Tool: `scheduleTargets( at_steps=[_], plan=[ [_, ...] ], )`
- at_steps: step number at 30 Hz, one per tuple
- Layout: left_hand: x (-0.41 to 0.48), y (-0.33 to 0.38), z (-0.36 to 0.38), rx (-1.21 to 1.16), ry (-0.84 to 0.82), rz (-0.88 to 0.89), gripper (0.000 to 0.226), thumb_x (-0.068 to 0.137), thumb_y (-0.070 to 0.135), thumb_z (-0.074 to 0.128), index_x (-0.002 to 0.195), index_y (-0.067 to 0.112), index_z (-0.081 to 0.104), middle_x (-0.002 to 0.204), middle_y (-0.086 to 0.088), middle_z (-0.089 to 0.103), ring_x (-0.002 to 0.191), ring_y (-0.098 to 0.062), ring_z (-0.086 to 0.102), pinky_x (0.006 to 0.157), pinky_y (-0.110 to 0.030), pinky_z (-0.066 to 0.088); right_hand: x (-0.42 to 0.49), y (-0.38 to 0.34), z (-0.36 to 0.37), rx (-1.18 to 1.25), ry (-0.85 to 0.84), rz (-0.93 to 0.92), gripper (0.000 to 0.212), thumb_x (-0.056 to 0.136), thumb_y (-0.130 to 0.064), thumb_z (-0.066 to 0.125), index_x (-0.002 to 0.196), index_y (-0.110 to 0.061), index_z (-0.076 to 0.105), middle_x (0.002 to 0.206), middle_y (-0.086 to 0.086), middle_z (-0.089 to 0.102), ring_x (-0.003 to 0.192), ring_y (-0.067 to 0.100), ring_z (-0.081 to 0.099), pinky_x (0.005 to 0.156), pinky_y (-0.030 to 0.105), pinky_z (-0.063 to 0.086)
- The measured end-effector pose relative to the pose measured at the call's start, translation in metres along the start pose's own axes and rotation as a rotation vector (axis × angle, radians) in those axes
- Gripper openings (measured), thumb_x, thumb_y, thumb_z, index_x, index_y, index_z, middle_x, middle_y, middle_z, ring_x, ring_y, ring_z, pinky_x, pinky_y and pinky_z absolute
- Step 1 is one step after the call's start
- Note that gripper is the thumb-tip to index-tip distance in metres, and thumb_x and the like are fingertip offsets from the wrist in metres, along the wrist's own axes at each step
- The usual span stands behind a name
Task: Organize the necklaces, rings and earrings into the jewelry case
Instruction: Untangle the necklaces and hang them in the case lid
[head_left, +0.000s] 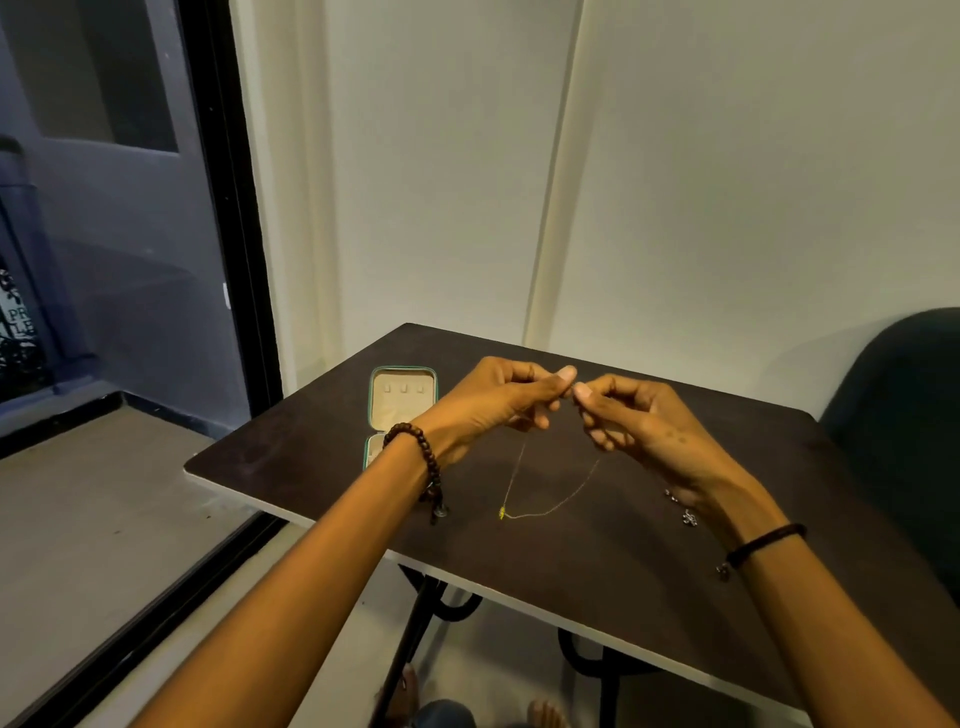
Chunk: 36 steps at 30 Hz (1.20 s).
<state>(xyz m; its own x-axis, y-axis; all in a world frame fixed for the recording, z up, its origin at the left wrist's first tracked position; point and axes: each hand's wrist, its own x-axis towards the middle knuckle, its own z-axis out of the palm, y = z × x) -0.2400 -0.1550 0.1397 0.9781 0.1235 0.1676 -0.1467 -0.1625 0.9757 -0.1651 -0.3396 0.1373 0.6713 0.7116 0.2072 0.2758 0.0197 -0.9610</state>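
Observation:
My left hand and my right hand meet above the dark table, each pinching one end of a thin gold necklace. The chain hangs down in a loop, and its small yellow pendant is at the lowest point, just above or on the tabletop. The open jewelry case, teal-edged with a beige lining and three small tabs in its lid, lies on the table behind my left wrist, which hides its lower half.
Small silver pieces lie on the table under my right wrist, and another small piece lies near my left wrist. A dark chair stands at the right. The wall is just behind the table.

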Motion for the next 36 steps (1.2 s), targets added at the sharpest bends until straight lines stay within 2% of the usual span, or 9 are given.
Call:
scheduleTargets(
  at_steps=[3, 9, 13, 19, 21, 24, 26, 31, 36],
  plan=[
    [0.002, -0.007, 0.003, -0.003, -0.039, -0.012, 0.026, 0.093, 0.034, 0.067, 0.1, 0.01, 0.075, 0.08, 0.005, 0.07, 0.067, -0.008, 0.063, 0.069, -0.022, 0.053, -0.001, 0.008, -0.007, 0.054, 0.024, 0.015, 0.02, 0.092, -0.028, 0.067, 0.096, -0.009, 0.073, 0.083, 0.008, 0.066, 0.074, 0.016, 0.064, 0.072, 0.027, 0.054],
    [0.022, -0.032, 0.009, 0.014, -0.079, -0.055, 0.026, 0.093, 0.022, 0.069, 0.113, 0.006, 0.072, 0.09, -0.001, 0.075, 0.08, -0.012, 0.07, 0.074, -0.023, 0.056, 0.005, 0.036, -0.024, -0.015, 0.073, 0.049, 0.023, 0.094, -0.024, 0.067, 0.103, -0.003, 0.072, 0.082, 0.009, 0.068, 0.073, 0.018, 0.067, 0.068, 0.025, 0.057],
    [0.045, -0.052, 0.014, 0.049, -0.07, -0.086, 0.025, 0.092, 0.019, 0.071, 0.112, 0.005, 0.072, 0.093, -0.004, 0.076, 0.084, -0.012, 0.071, 0.074, -0.021, 0.055, 0.022, 0.06, -0.038, -0.116, 0.076, 0.081, 0.021, 0.095, -0.019, 0.066, 0.107, -0.002, 0.07, 0.084, 0.009, 0.071, 0.077, 0.018, 0.07, 0.072, 0.025, 0.059],
    [0.091, -0.089, 0.02, 0.251, 0.036, -0.114, 0.015, 0.09, 0.014, 0.073, 0.103, 0.007, 0.076, 0.088, -0.007, 0.076, 0.075, -0.005, 0.069, 0.058, -0.006, 0.047, 0.061, 0.098, -0.052, -0.341, 0.091, 0.136, 0.011, 0.096, -0.011, 0.066, 0.104, -0.004, 0.069, 0.086, 0.013, 0.071, 0.076, 0.017, 0.071, 0.073, 0.028, 0.06],
    [0.105, -0.105, 0.022, 0.332, 0.062, -0.115, 0.014, 0.09, 0.016, 0.073, 0.101, 0.01, 0.077, 0.083, 0.0, 0.074, 0.079, -0.006, 0.069, 0.066, -0.01, 0.05, 0.073, 0.112, -0.055, -0.434, 0.104, 0.15, 0.008, 0.094, -0.014, 0.069, 0.099, -0.008, 0.071, 0.085, 0.012, 0.074, 0.077, 0.017, 0.073, 0.077, 0.031, 0.061],
    [0.127, -0.129, 0.026, 0.498, 0.103, -0.119, 0.011, 0.088, 0.024, 0.075, 0.097, 0.02, 0.078, 0.089, 0.002, 0.075, 0.091, -0.011, 0.068, 0.086, -0.031, 0.057, 0.092, 0.131, -0.058, -0.595, 0.146, 0.157, 0.006, 0.092, -0.019, 0.073, 0.095, -0.014, 0.074, 0.081, 0.007, 0.076, 0.078, 0.016, 0.074, 0.078, 0.028, 0.059],
    [0.138, -0.138, 0.031, 0.611, 0.122, -0.13, 0.009, 0.087, 0.03, 0.075, 0.095, 0.026, 0.078, 0.093, 0.003, 0.075, 0.094, -0.013, 0.067, 0.088, -0.037, 0.057, 0.102, 0.141, -0.06, -0.686, 0.179, 0.167, 0.005, 0.092, -0.02, 0.072, 0.092, -0.016, 0.075, 0.081, 0.004, 0.075, 0.077, 0.013, 0.071, 0.073, 0.024, 0.055],
    [0.153, -0.148, 0.04, 0.776, 0.198, -0.168, 0.012, 0.089, 0.036, 0.072, 0.098, 0.031, 0.077, 0.103, 0.003, 0.074, 0.101, -0.019, 0.066, 0.082, -0.033, 0.054, 0.123, 0.163, -0.063, -0.807, 0.23, 0.202, 0.006, 0.094, -0.018, 0.069, 0.09, -0.017, 0.074, 0.084, 0.0, 0.071, 0.072, 0.002, 0.06, 0.058, 0.009, 0.043],
    [0.153, -0.153, 0.041, 0.777, 0.227, -0.172, 0.02, 0.091, 0.03, 0.07, 0.111, 0.027, 0.072, 0.11, 0.005, 0.072, 0.106, -0.018, 0.065, 0.083, -0.032, 0.051, 0.129, 0.171, -0.061, -0.879, 0.219, 0.217, 0.008, 0.095, -0.019, 0.068, 0.093, -0.015, 0.074, 0.091, 0.004, 0.072, 0.079, 0.01, 0.062, 0.066, 0.019, 0.046]
  ],
)
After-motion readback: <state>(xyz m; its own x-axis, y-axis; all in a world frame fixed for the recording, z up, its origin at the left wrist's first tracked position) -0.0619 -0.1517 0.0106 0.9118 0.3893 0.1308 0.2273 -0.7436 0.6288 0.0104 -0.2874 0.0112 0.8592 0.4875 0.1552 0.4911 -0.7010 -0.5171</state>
